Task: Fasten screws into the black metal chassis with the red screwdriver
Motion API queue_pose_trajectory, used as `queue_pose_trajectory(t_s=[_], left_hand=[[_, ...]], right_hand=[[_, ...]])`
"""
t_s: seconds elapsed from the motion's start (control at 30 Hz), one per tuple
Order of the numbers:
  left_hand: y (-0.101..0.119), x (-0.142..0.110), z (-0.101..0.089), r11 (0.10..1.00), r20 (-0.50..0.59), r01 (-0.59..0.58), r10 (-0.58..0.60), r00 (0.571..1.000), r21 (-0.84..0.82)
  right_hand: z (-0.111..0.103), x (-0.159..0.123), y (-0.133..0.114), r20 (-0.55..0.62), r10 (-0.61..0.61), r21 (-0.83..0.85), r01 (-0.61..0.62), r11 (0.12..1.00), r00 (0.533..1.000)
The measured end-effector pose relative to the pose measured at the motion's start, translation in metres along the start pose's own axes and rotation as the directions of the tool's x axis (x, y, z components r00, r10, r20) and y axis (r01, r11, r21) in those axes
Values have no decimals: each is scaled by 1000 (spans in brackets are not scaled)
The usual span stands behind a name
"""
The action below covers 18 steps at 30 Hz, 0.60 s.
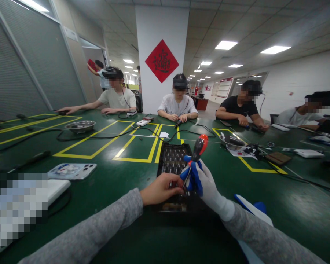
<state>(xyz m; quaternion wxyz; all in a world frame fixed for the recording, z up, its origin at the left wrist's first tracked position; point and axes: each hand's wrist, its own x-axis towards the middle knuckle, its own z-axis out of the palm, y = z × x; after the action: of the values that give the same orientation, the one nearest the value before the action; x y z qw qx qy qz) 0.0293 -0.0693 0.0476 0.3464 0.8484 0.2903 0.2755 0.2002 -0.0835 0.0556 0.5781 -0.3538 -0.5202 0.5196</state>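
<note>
A screwdriver [199, 147] with a red and black handle stands tilted in my right hand [203, 179], which wears a white glove with blue fingers. Its handle points up and its shaft runs down between my hands. My bare left hand [163, 187] is closed near the shaft's lower end, thumb and fingers pinched together; what they hold is too small to make out. Beneath both hands lies a black case [162, 161] with rows of small metal pieces, probably bits, in its slots. My hands cover part of it.
On the green table [112, 227] lie a phone [71, 171] at left and a blue-white glove [253, 209] by my right forearm. Metal bowls [81, 126] [232, 141], black cables [104, 137] and a brown block [277, 158] are farther off. Several people sit around the table.
</note>
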Motion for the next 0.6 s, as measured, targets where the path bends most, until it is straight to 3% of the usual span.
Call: queue_pose_trajectory(t_s=[0.17,0.37,0.6], left_hand=[[2,0,-1,1000,36,-26,25,999,17],[3,0,0,1000,3,31,-31,1000,4],[1,0,-2,998,62,-56,59,996,-39]], right_hand=[[1,0,-1,44,5,14,-5,1000,999],[-2,2,2,-13,-16,44,17,999,1000],[-2,0,1,21,-17,-16,17,1000,1000]])
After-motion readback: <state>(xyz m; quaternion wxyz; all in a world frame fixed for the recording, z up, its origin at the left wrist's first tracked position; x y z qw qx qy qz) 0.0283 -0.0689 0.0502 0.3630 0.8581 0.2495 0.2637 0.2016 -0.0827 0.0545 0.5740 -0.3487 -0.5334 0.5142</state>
